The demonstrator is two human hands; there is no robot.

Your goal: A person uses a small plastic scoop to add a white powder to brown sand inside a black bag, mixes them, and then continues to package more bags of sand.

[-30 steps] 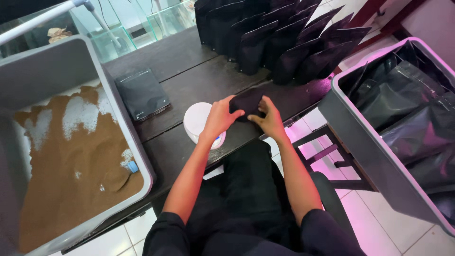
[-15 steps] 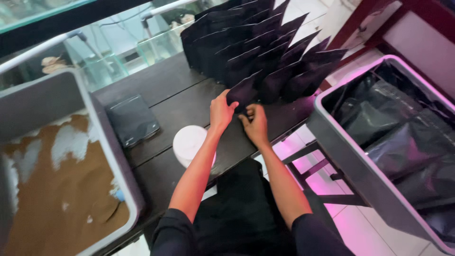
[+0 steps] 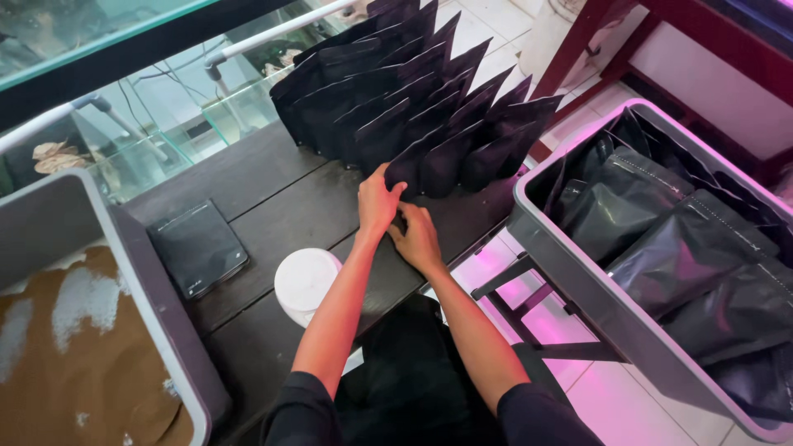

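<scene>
Head view: left hand point(image 3: 378, 201) and right hand point(image 3: 419, 237) are gripping a matte black stand-up pouch point(image 3: 405, 171), standing upright on the dark wooden table point(image 3: 273, 198) in front of the pouch rows point(image 3: 413, 91).

**Bench layout, seen from above**

Table point(image 3: 273, 206), centre: rows of standing pouches point(image 3: 413, 99) at its far end; a flat scale point(image 3: 198, 248) on its left part; a round tub point(image 3: 306, 285) at the near edge, right of the scale. Left hand point(image 3: 378, 202) and right hand point(image 3: 420, 239) side by side at the nearest pouch point(image 3: 406, 169) of the rows. Left of the table: a bin point(image 3: 140, 281) holding powder point(image 3: 74, 363). Right of the table: a second bin point(image 3: 578, 289) with pouches lying flat in it. Behind the table: glass tanks point(image 3: 165, 124).
</scene>
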